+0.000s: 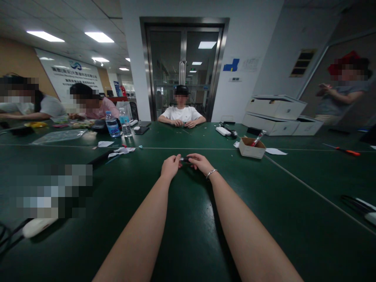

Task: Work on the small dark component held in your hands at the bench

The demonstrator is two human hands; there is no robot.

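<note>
Just above the green table, my two hands hold a short pen-like stick level between them. It is black with a pale, shiny section; its exact kind is too small to make out. My left hand pinches the pale end between thumb and fingers. Wrapped round the black end are the fingers of my right hand, which has a silver bracelet at its wrist. The fingers partly cover both ends of the stick.
Ahead sits a person in a white shirt. To the right are a small cardboard box, white boxes and a screwdriver. Water bottles, paper scraps and a white cabled device lie left.
</note>
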